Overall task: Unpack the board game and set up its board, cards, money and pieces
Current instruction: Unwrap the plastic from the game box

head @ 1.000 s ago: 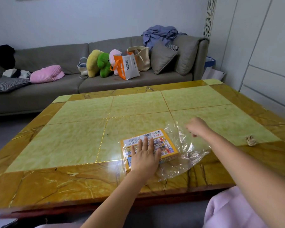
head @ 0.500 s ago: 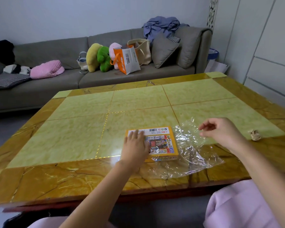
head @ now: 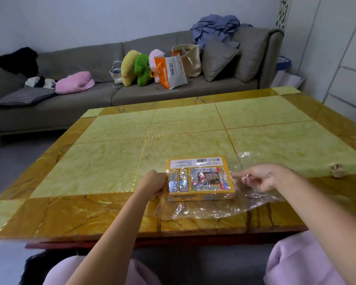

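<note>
Near the tabletop's (head: 111,161) front edge the box (head: 199,177) lies flat on its opened wrap (head: 214,209), the left hand's (head: 154,183) grip clenched on its left edge, likely to anchor it, while the right hand's (head: 263,177) grip pinches the wrap to pull it clear.

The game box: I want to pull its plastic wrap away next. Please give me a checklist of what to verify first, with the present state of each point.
1. The left hand holds the game box at its left edge: ok.
2. The right hand pinches the plastic wrap: ok.
3. The box lies flat on the table: ok.
4. The wrap is free from under the box: not ok, the box sits on it.
5. The crumpled scrap lies apart from the wrap: ok.
6. Tape seals the box: cannot tell.
</note>
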The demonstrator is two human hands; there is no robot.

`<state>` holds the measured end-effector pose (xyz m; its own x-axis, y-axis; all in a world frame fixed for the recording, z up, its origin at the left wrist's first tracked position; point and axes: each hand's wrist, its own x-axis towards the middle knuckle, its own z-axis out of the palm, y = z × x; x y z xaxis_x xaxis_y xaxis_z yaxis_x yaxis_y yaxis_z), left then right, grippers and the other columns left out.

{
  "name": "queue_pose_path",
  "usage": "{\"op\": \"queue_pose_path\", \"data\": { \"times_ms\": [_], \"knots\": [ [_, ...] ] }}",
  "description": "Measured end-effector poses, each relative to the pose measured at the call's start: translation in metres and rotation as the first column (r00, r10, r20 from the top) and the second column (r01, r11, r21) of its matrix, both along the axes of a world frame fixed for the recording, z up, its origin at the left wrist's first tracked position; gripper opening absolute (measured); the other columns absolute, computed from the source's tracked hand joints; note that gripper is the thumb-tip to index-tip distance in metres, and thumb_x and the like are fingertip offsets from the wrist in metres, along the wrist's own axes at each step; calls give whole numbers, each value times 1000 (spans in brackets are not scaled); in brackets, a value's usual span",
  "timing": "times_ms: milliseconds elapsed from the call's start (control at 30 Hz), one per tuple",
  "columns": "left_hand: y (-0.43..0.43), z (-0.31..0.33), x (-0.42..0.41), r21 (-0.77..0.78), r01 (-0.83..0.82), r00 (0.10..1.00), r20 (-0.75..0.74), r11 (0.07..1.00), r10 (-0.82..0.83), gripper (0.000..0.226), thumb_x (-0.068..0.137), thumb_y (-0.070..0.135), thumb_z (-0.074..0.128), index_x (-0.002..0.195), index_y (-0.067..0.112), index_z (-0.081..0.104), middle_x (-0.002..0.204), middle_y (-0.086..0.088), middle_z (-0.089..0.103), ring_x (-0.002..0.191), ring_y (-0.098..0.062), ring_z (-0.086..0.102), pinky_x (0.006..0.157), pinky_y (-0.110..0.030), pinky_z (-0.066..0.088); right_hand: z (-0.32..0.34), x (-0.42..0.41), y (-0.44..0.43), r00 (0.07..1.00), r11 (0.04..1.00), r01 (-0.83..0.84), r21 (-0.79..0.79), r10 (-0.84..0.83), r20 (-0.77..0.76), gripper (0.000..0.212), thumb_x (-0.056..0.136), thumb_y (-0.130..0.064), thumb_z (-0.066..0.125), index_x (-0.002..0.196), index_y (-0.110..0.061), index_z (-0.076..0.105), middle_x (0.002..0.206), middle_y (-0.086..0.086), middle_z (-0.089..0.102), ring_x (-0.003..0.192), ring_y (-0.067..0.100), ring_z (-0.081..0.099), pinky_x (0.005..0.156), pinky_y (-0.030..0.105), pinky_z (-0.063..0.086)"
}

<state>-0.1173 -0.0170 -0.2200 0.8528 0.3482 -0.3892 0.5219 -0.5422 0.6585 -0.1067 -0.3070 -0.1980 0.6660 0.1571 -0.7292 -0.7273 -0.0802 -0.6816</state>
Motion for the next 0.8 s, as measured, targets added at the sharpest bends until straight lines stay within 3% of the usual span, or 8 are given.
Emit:
{"op": "queue_pose_path", "data": {
  "times_ms": [100,233,333,433,533,600,700,800],
  "knots": [
    [5,-3,0,-94,-50,999,2,994,51,35,91,9,49,56,7,44,35,-2,41,33,-17,40,44,-22,35,7,-4,5,999,999,-29,29,29,16,21,59,-9,72,75,4,68,54,9,59,33,6,49,30,14,39],
    [1,-4,0,-36,27,999,24,999,-26,38,95,21,48,61,7,44,55,-8,43,46,-21,39,41,-25,30,-2,-9,11,990,984,-141,-113,142,-2,25,75,-9,70,94,3,60,74,10,61,49,12,57,37,21,46],
    [-3,-5,4,-71,-7,997,72,997,13,28,88,12,54,61,6,46,53,-8,42,47,-21,37,46,-25,25,-3,-9,16,985,965,-160,-210,171,37,12,88,1,59,98,3,53,87,12,58,66,18,58,41,23,48],
    [-5,-6,3,-89,-54,996,67,995,60,27,86,18,58,65,5,50,53,-7,44,44,-19,40,41,-19,27,1,-11,20,987,969,-129,-209,146,66,21,87,1,59,108,3,54,100,14,54,83,21,58,59,26,51],
    [-6,-4,0,-264,-116,990,49,958,134,23,91,24,58,80,4,56,58,-5,51,40,-16,46,33,-13,34,11,-15,17,988,984,-138,-110,144,56,7,93,-2,53,90,3,57,86,15,57,62,21,61,46,22,51],
    [-5,-4,-1,-400,-139,988,13,906,157,24,93,24,56,79,5,59,57,-5,58,39,-16,52,40,-20,44,15,-17,14,994,996,-83,-31,85,62,11,92,-3,56,83,2,56,75,14,57,46,19,59,39,23,50],
    [-4,-4,-1,-622,-135,990,-49,771,134,20,95,17,53,80,5,60,60,-8,63,45,-19,60,47,-31,53,21,-16,12,988,996,-62,-59,70,137,12,88,-13,63,88,-1,60,79,12,60,61,20,59,49,27,55],
    [-5,-2,-1,-707,-123,990,-34,696,140,13,93,14,54,88,4,61,63,-13,60,42,-21,59,40,-28,51,28,-14,11,983,991,-102,-83,113,146,25,83,-14,64,102,1,59,92,14,63,79,25,60,67,32,56]
  ]
}}
